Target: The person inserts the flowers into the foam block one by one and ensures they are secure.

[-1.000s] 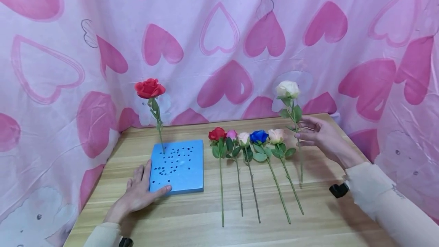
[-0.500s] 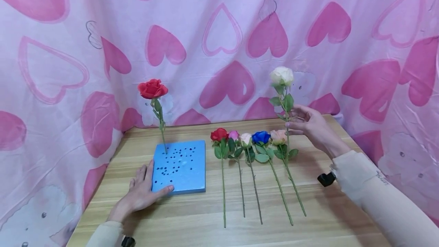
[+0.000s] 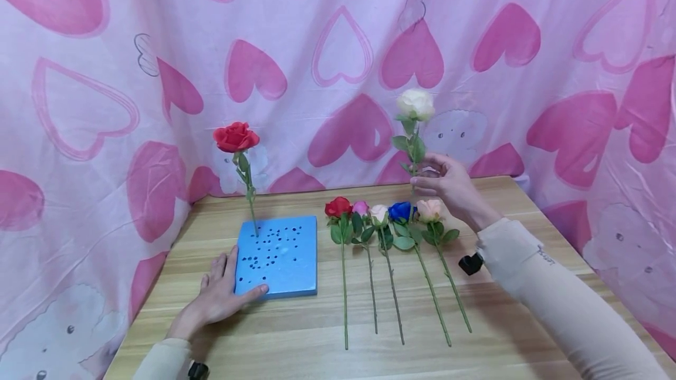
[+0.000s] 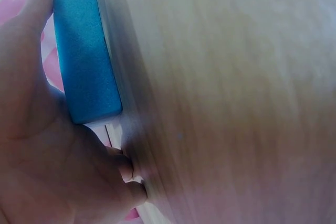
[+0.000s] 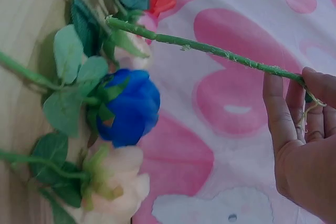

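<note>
The white rose (image 3: 415, 104), pinched by the stem in the right hand (image 3: 446, 183), has travelled leftward from the table's right edge over the lying roses (image 3: 383, 213) toward the blue foam block (image 3: 277, 257), which the left hand (image 3: 216, 297) steadies with relaxed fingers.

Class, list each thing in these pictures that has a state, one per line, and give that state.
white rose: upright, lifted off the table, stem pinched by the right hand
red rose: standing upright in the blue foam block
blue foam block: flat on the table, left hand resting against it
five roses: lying side by side
</note>
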`<state>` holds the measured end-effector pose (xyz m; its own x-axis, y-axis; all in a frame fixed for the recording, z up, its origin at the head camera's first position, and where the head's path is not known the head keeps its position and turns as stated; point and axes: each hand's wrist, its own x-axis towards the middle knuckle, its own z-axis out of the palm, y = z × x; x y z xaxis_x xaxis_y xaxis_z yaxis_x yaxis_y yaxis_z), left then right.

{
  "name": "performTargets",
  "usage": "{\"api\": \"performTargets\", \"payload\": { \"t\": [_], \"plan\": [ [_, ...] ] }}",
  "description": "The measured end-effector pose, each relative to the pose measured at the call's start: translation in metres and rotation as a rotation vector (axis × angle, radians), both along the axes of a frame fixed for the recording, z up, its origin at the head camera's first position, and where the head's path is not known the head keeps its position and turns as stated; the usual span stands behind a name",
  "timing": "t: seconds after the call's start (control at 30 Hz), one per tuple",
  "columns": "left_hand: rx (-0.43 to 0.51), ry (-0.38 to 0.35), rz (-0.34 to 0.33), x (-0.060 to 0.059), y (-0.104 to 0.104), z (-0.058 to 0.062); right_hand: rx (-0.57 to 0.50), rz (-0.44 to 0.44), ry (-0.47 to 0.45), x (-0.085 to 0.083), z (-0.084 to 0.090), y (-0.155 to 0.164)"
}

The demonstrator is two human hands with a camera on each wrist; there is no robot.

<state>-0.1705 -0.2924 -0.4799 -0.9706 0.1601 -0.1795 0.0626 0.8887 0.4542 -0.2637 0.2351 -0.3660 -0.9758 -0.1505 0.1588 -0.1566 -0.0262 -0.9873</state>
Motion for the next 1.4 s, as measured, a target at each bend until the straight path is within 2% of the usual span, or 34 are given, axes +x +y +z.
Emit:
{"api": "performTargets", "payload": {
  "t": [0.3,0.53,0.73,1.2,1.4],
  "plan": [
    [0.004,-0.007,0.007,0.001,-0.001,0.000,-0.052,0.071,0.018,-0.010,0.004,-0.024],
    [-0.003,0.013,0.006,-0.001,0.000,0.000,-0.004,0.086,0.036,-0.013,0.007,-0.037],
    [-0.008,0.027,0.000,-0.001,-0.001,0.000,-0.018,0.091,0.042,-0.011,0.010,-0.045],
    [0.002,0.013,-0.001,-0.001,0.000,-0.001,-0.003,0.110,0.041,-0.018,0.004,-0.068],
    [0.000,0.023,0.003,0.001,-0.001,0.000,0.006,0.143,0.074,-0.025,0.002,-0.085]
  ]
}}
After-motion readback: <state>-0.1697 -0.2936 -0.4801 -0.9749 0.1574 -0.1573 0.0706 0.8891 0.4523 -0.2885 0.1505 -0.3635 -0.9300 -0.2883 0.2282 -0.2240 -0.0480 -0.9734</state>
